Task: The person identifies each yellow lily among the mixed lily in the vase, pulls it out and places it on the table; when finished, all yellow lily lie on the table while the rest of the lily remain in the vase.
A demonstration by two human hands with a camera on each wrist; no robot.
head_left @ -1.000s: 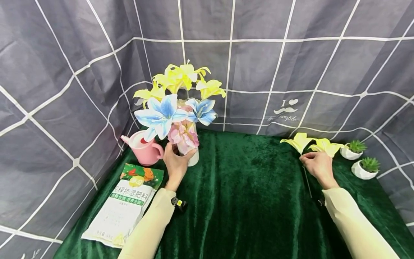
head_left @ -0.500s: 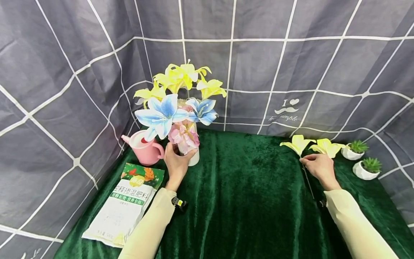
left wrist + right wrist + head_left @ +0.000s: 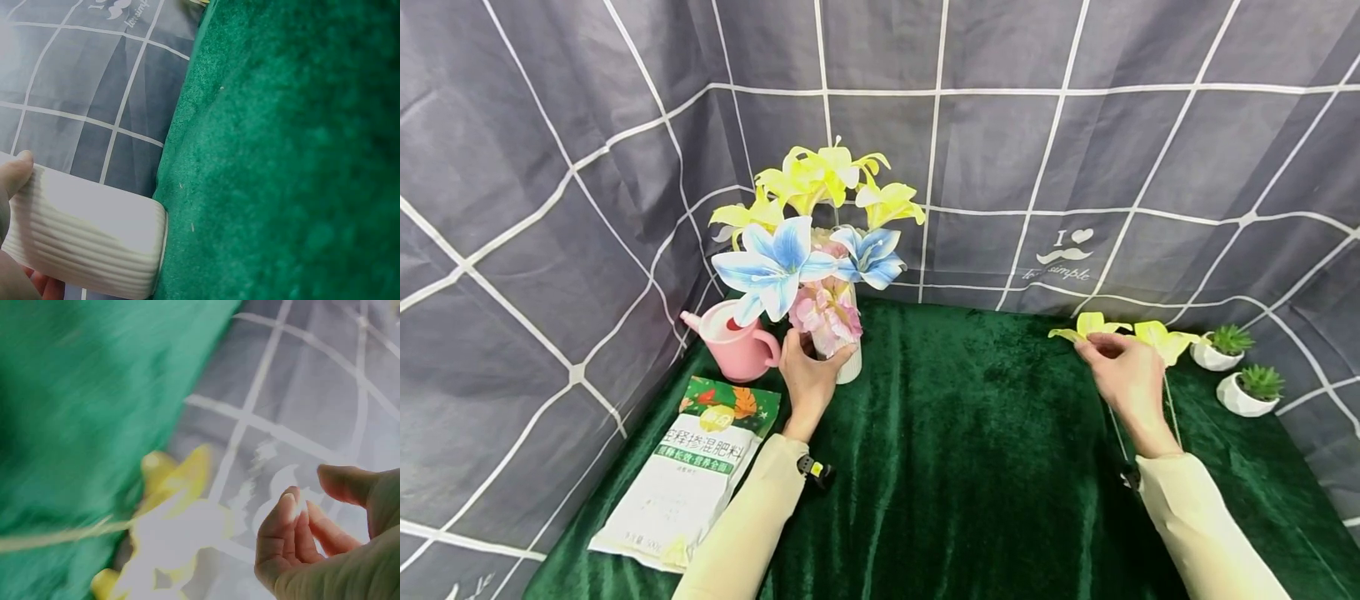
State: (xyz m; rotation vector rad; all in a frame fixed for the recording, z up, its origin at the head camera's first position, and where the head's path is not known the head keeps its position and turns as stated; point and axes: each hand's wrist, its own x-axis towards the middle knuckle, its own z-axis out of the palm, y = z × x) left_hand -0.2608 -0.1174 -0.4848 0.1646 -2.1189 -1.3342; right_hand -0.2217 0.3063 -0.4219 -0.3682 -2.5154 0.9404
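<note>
My left hand [image 3: 808, 385] grips a white ribbed vase [image 3: 94, 231], its thumb on one side and fingers on the other. The vase stands upright with yellow lilies [image 3: 808, 179], blue lilies [image 3: 775, 268] and pink flowers [image 3: 826, 312] in it. At the right, my right hand [image 3: 1127, 379] hovers over two yellow lilies lying on the cloth. One lily [image 3: 1097, 321] is partly behind the fingers, the other lily [image 3: 1167, 340] beside the hand. In the right wrist view the thumb and fingers are apart, nothing between them, and a blurred lily [image 3: 175, 531] lies clear of them.
A pink watering can [image 3: 737, 350] stands left of the vase. In front of it lies a white and green fertilizer bag [image 3: 677, 483]. Two small potted succulents [image 3: 1247, 392] stand at the far right. Green velvet cloth [image 3: 970, 450] covers the table; a grey checked curtain [image 3: 992, 150] hangs behind.
My right hand has let go of the left yellow lily's stem and lifted slightly, shifting left over the blossom. The left hand and the vase have stayed in place.
</note>
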